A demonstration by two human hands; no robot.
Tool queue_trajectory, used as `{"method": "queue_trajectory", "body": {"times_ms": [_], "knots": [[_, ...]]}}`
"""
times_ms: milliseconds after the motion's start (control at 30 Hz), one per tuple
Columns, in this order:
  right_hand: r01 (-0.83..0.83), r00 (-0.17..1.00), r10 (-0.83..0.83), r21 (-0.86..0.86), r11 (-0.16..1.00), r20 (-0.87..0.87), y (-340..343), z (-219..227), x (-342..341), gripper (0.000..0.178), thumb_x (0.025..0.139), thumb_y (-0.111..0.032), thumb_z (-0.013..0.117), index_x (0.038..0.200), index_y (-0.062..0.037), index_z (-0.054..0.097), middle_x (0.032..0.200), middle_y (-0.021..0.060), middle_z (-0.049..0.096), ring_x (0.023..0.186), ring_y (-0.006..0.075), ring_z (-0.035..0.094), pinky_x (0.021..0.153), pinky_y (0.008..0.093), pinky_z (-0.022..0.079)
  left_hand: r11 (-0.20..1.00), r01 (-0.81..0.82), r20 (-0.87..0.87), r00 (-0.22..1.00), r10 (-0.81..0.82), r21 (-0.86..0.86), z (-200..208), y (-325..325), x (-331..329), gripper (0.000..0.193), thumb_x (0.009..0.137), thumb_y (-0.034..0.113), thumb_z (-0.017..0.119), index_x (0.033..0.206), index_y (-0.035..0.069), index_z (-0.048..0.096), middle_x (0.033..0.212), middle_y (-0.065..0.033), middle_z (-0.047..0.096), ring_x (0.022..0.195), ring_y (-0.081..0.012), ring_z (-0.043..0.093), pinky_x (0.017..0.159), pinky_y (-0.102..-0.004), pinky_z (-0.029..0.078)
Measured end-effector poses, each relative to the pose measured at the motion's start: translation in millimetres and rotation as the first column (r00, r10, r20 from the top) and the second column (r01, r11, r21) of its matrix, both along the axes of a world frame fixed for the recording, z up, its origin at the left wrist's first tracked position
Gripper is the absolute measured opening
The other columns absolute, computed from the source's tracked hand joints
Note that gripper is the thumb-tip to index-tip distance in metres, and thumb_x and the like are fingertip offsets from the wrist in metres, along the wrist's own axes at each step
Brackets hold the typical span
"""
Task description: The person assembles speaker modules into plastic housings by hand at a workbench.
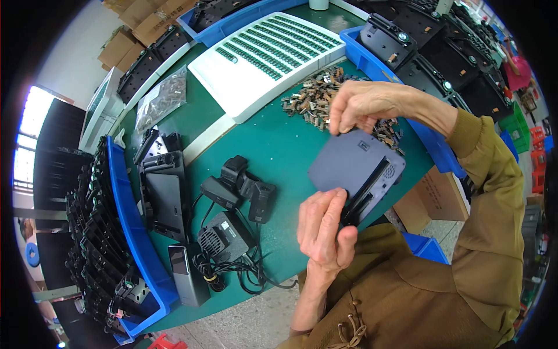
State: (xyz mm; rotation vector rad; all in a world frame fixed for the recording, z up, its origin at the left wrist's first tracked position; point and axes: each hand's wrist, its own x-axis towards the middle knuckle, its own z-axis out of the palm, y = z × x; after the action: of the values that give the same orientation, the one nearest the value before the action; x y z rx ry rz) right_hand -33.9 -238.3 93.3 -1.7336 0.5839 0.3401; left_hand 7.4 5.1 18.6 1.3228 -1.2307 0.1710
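A flat grey plastic housing [343,160] is held tilted over the right side of the green table. It has a long black slot along one side and a round patch of small holes near a corner. My left hand [322,227] grips its lower edge, fingertips lying by the end of the slot and thumb below. At its upper edge my right hand [363,107] is closed with bent fingers; whether a small part is between them is hidden. Behind that hand lies a heap of small metal-and-brown parts [314,99].
A white tray [226,96] with rows of small green boards lies at the back. Blue bins [136,244] of black housings flank both sides. Black adapters with cables [226,235], a grey box [189,276], black housings [165,198] and a clear bag [163,99] rest on the table [279,157].
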Motion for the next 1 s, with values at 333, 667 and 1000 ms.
{"method": "queue_trajectory", "body": {"times_ms": [333, 667, 1000], "knots": [[0.265, 0.963, -0.261, 0.362, 0.894, -0.059, 9.5, -9.8, -46.4, 0.027, 0.087, -0.010, 0.065, 0.107, 0.0082, 0.063, 0.088, 0.0112, 0.068, 0.076, 0.0195, 0.069, 0.061, 0.0312, 0.060, 0.990, -0.142, 0.053, 0.988, 0.143, -0.027, -5.3, 4.9, -4.3, 0.044, 0.078, -0.006, 0.072, 0.120, -0.007, 0.058, 0.097, -0.0188, 0.069, 0.084, -0.0303, 0.065, 0.076, -0.0368, 0.052], [0.112, 0.992, -0.092, 0.278, 0.954, -0.085, 24.3, 8.0, -85.9, 0.029, 0.087, -0.012, 0.063, 0.112, 0.0025, 0.064, 0.082, 0.0147, 0.070, 0.066, 0.0182, 0.070, 0.058, 0.0280, 0.060, 0.992, -0.062, -0.107, 0.993, 0.050, -0.108, -17.4, 7.8, -6.0, 0.058, 0.087, -0.004, 0.069, 0.137, -0.009, 0.041, 0.101, -0.0210, 0.067, 0.088, -0.0258, 0.065, 0.080, -0.0351, 0.053], [0.005, 0.967, 0.003, 0.032, 0.999, -0.255, 45.2, -6.1, -88.8, 0.033, 0.092, -0.024, 0.057, 0.068, -0.0013, 0.060, 0.064, 0.0098, 0.066, 0.053, 0.0118, 0.062, 0.047, 0.0230, 0.049, 0.953, -0.118, -0.318, 0.925, 0.208, 0.280, -7.3, 2.3, -8.6, 0.052, 0.087, -0.004, 0.065, 0.136, -0.007, 0.046, 0.111, -0.0178, 0.064, 0.092, -0.0203, 0.064, 0.081, -0.0318, 0.052]]}}
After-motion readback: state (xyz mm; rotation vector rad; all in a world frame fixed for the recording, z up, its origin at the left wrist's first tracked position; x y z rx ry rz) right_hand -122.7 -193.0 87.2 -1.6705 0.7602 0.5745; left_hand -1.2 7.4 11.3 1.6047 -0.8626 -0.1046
